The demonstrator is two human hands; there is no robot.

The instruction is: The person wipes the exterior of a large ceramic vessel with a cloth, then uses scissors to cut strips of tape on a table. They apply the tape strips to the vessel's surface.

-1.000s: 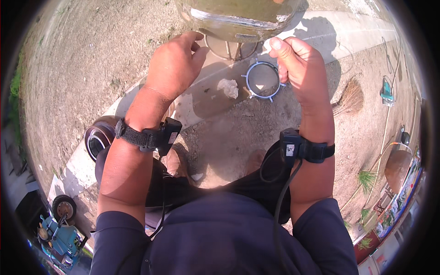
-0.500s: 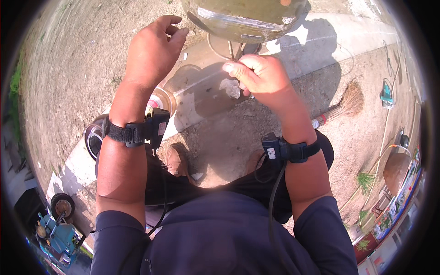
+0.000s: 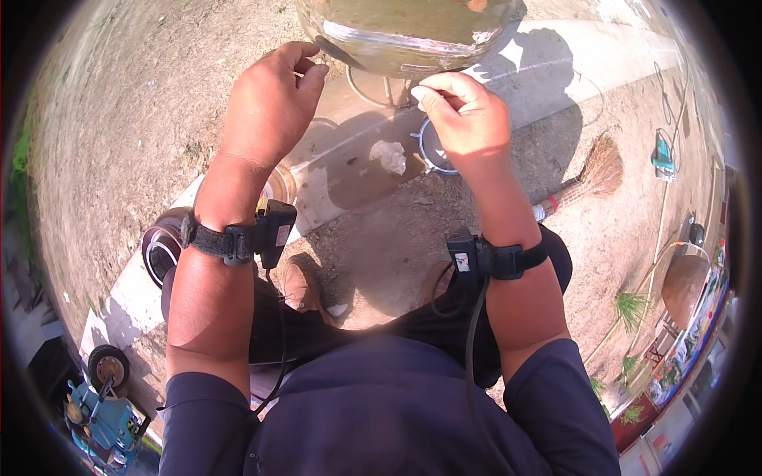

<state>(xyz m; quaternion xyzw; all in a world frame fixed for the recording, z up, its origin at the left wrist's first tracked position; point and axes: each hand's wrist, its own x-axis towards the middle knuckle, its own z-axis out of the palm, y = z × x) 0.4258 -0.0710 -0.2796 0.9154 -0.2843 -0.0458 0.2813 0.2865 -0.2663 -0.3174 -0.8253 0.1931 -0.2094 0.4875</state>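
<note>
A large olive-brown rounded vessel [image 3: 413, 36] with a silvery band across it stands at the top, on thin bent metal legs [image 3: 369, 91]. My left hand [image 3: 274, 99] is at its left edge, fingers loosely bent and thumb apart, with nothing visible between them. Under the vessel's right side is my right hand [image 3: 472, 119], its thumb and forefinger pinched together close to the lower edge. Whatever they may hold is too small to make out. Just below these fingers a blue-rimmed round ring [image 3: 429, 151] shows, partly covered by the hand.
A pale lump [image 3: 388, 156] lies on the concrete strip between my hands. To the right are a straw broom [image 3: 595, 174] and a teal power tool [image 3: 663, 159] with a cord. A dark round container [image 3: 161, 246] sits by my left forearm; a blue wheeled machine [image 3: 103, 412] stands lower left.
My right hand has shifted slightly up and right, uncovering the blue-rimmed ring beneath it. My left hand has moved little. The vessel appears slightly further left in view.
</note>
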